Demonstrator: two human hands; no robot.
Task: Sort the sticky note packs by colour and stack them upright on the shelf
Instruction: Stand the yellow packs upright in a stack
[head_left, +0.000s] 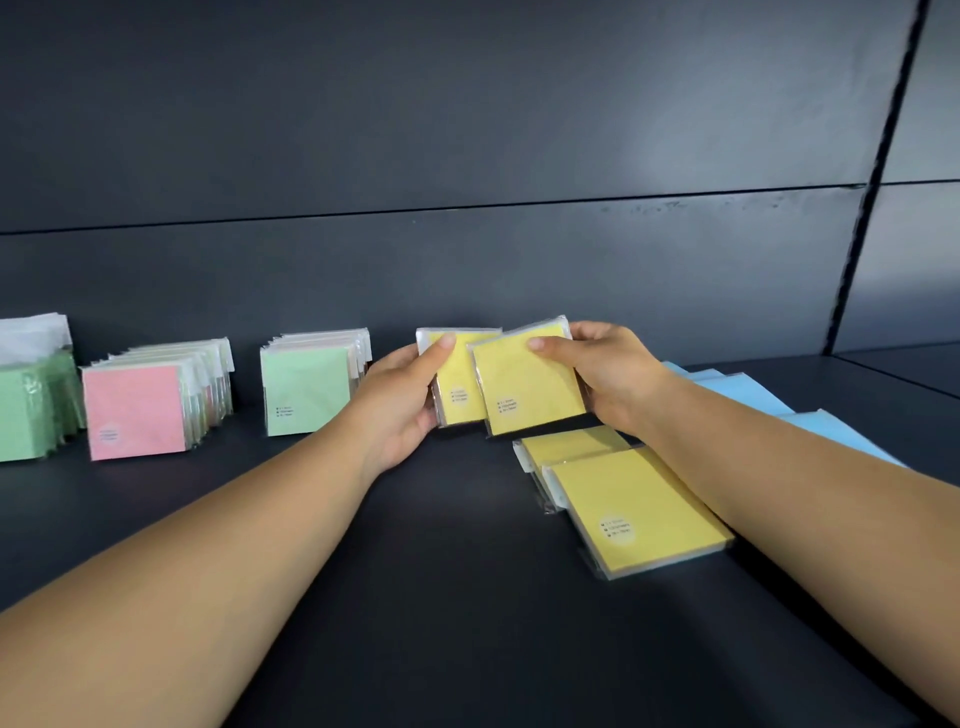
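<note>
Fingers of the left hand (410, 395) gripped one yellow pack (454, 387), the right hand (605, 376) pinched another yellow pack (527, 387) — both upright, mid-shelf (441, 571), near its back edge.

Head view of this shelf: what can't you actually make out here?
- Label print on the yellow packs: too small to read.
- Blue packs: mostly hidden behind the right hand and its forearm.
- Green stack at far left: cut off by the frame edge.
- Left hand fingers: behind its pack.
</note>
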